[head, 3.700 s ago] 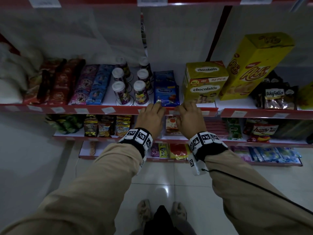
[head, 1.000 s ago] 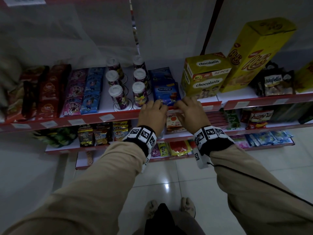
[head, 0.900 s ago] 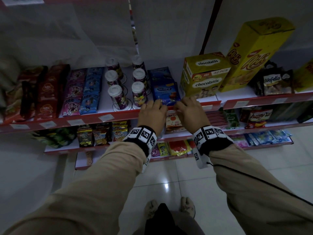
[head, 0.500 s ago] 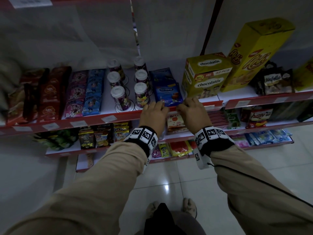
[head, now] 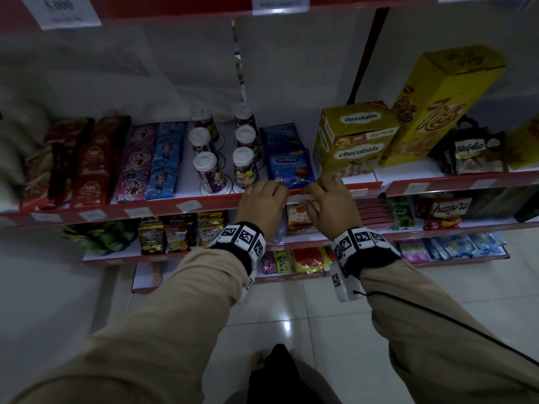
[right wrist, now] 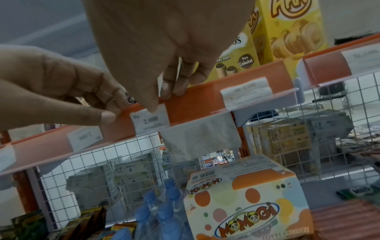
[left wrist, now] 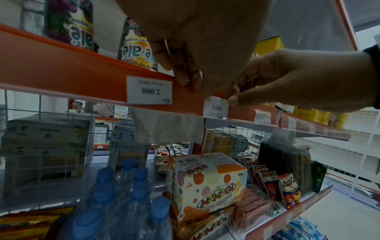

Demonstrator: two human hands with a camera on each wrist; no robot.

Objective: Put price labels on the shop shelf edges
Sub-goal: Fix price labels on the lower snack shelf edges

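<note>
Head view, frame centre: my left hand (head: 264, 203) and right hand (head: 331, 204) sit side by side on the red shelf edge (head: 163, 209), fingers curled over its top lip, below the blue packets (head: 290, 167).

Left wrist view, centre right: right thumb and fingers pinch the top of the price label (left wrist: 216, 108), which sits in the strip. Left fingertips (left wrist: 182, 78) press the strip beside it.

Right wrist view, centre left: label (right wrist: 151, 119) reads 2.000; right thumb presses its upper edge; left thumb and fingers grip the strip just left
</note>
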